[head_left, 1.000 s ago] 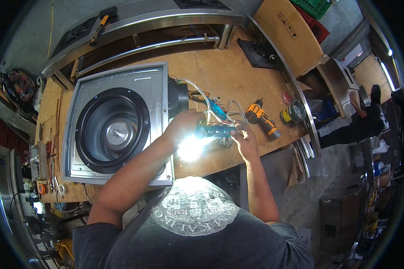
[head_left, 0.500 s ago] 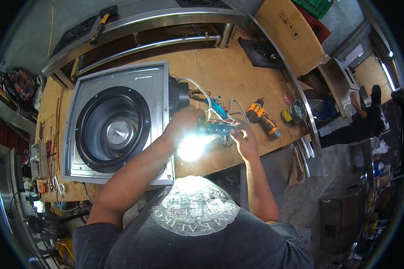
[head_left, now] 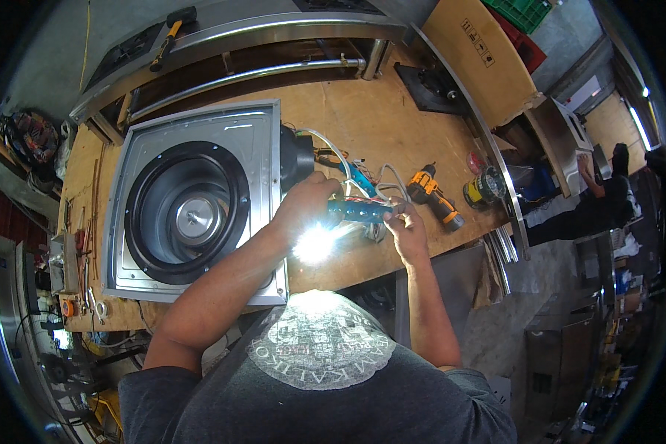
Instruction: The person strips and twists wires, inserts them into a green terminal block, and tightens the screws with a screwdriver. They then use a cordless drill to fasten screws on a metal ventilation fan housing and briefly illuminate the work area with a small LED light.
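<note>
Between my two hands is a slim blue-green strip (head_left: 359, 212) with a row of small round spots and thin wires behind it; it looks like a button circuit board. My left hand (head_left: 307, 203) grips its left end with bent fingers. The right end is pinched by my right hand (head_left: 405, 228) between thumb and fingers. A glaring light just below my left hand washes out detail there. White cables (head_left: 325, 138) loop behind the strip. To the left stands a square metal fan housing (head_left: 263, 192) with a black ring around its round opening.
A yellow-and-black cordless drill (head_left: 435, 196) lies right of my hands, near a round can (head_left: 483, 187). Blue-handled pliers (head_left: 360, 177) lie behind the strip. A steel frame (head_left: 274, 37) bearing a hammer (head_left: 172, 35) runs along the back. Another person (head_left: 607, 200) is at far right.
The strip has tilted so its spotted face shows more clearly. Both hands keep hold of it and have shifted only slightly.
</note>
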